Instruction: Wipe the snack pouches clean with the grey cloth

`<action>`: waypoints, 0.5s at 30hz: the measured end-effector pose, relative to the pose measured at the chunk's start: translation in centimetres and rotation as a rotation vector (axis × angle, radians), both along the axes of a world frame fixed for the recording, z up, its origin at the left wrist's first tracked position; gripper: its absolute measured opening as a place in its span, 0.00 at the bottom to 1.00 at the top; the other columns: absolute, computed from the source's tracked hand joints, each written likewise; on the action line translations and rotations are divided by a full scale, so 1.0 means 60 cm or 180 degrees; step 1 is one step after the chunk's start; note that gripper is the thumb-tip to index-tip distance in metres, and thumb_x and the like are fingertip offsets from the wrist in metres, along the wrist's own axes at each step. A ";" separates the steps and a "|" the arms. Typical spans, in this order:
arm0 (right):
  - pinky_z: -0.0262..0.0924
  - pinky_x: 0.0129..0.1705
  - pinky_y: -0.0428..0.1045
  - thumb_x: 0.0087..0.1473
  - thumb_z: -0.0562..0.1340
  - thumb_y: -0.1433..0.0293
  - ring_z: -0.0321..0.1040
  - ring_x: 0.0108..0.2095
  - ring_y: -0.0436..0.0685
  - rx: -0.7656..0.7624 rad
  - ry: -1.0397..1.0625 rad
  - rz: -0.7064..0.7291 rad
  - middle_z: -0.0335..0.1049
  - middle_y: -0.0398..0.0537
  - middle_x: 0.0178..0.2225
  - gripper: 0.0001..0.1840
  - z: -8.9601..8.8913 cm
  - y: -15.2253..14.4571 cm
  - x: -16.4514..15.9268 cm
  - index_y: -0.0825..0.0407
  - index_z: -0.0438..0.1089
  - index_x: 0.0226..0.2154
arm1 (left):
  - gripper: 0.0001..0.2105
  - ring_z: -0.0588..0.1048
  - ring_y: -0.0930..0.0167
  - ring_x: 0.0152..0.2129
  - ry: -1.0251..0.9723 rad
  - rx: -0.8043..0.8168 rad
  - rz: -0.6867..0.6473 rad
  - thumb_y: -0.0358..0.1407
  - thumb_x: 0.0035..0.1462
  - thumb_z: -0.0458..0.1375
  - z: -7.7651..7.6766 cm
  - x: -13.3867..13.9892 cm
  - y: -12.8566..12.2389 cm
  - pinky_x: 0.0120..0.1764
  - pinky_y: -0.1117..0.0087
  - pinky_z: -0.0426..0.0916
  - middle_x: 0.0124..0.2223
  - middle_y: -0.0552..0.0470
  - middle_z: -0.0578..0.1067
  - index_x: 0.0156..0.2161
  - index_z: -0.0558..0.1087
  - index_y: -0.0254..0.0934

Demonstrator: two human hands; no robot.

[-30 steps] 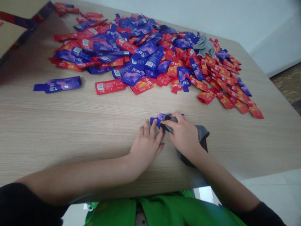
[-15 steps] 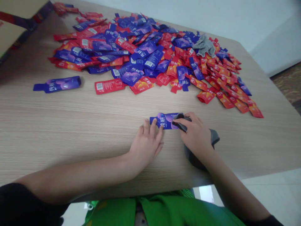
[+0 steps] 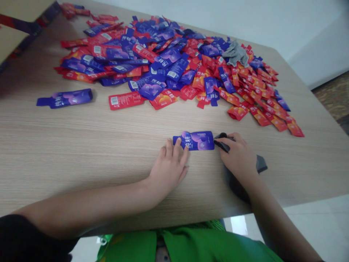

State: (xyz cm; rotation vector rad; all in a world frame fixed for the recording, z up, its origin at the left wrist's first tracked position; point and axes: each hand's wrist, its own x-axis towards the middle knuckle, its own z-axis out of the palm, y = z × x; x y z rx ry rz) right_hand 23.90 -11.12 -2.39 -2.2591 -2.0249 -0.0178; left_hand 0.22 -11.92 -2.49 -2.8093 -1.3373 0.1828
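Pouch (image 3: 200,141): left end under fingertips of outspread left hand (image 3: 167,165); right end beside right hand (image 3: 240,156), gripping dark cloth (image 3: 223,146).

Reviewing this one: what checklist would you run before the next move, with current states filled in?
1. Bottle-shaped, glossy purple pouch flat on the pale wood-grain table: ok.
2. Left hand resting on the pouch's narrow end: ok.
3. Right hand gripping the dark grey, cloth-like item: ok.
4. Item's tip clear of the pouch's wide end: cannot tell; they look almost touching.
5. Heap of red and purple printed pouches apart from both hands: ok.
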 end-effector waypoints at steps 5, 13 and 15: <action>0.60 0.34 0.52 0.55 0.59 0.67 0.69 0.41 0.61 -0.0070 0.0145 -0.0039 0.69 0.48 0.46 0.15 0.004 0.005 0.003 0.40 0.77 0.43 | 0.27 0.62 0.45 0.60 -0.0040 0.0003 0.0014 0.44 0.65 0.50 -0.001 -0.003 0.002 0.51 0.52 0.67 0.66 0.32 0.60 0.65 0.59 0.33; 0.64 0.37 0.53 0.54 0.60 0.67 0.70 0.40 0.60 0.0546 0.0556 0.0136 0.70 0.49 0.44 0.15 0.033 0.002 -0.014 0.44 0.77 0.43 | 0.25 0.63 0.45 0.60 -0.0089 0.0169 -0.0013 0.44 0.64 0.51 -0.005 -0.005 -0.002 0.50 0.53 0.68 0.65 0.32 0.61 0.60 0.64 0.30; 0.64 0.38 0.53 0.53 0.60 0.67 0.70 0.40 0.60 0.0735 0.0662 0.0321 0.70 0.50 0.44 0.15 0.043 0.001 -0.028 0.46 0.77 0.44 | 0.24 0.63 0.45 0.60 -0.0109 0.0192 -0.0032 0.44 0.65 0.50 -0.006 -0.005 -0.002 0.50 0.53 0.68 0.65 0.32 0.62 0.60 0.64 0.31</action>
